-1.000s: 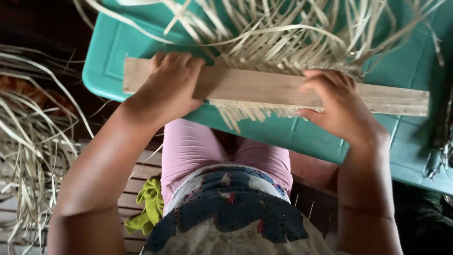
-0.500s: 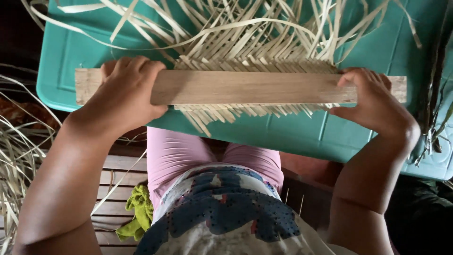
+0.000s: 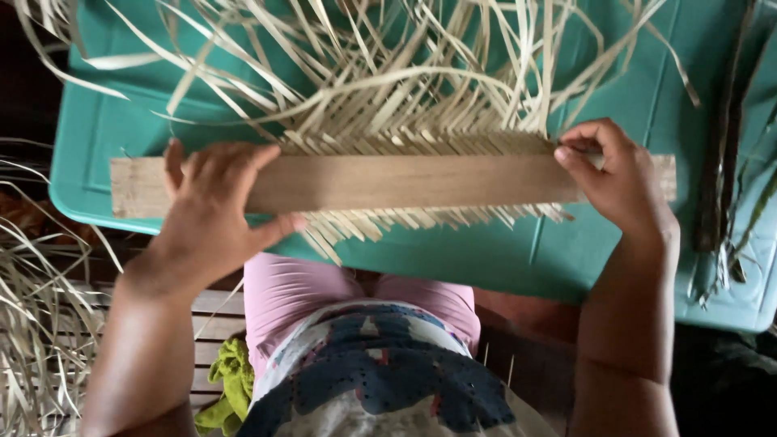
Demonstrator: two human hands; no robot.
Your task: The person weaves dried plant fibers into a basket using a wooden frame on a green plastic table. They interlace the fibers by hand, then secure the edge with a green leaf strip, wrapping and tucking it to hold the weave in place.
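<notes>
Wood: a long flat wooden slat (image 3: 388, 182) lies crosswise over a band of woven pale straw strips (image 3: 421, 146), on top of a teal plastic lid (image 3: 486, 259).
Left hand: the left hand (image 3: 214, 206) lies spread over the slat's left part, palm down and fingers open, thumb stretched along the lower edge; it presses rather than grips.
Right hand: the right hand (image 3: 615, 182) is closed on the slat near its right end, fingers curled over the upper edge and thumb on top.
Weaving: loose strip ends fan out above the slat towards the far side of the lid, and short cut ends stick out just below it.
Lap: the lid rests across the person's knees, above pink shorts (image 3: 283, 295) and a patterned shirt.
Surroundings: more loose straw (image 3: 32, 324) lies in a heap at the left, a yellow-green cloth (image 3: 231, 384) sits by the left hip, and dark green leaves (image 3: 720, 194) lie on the lid's right side.
</notes>
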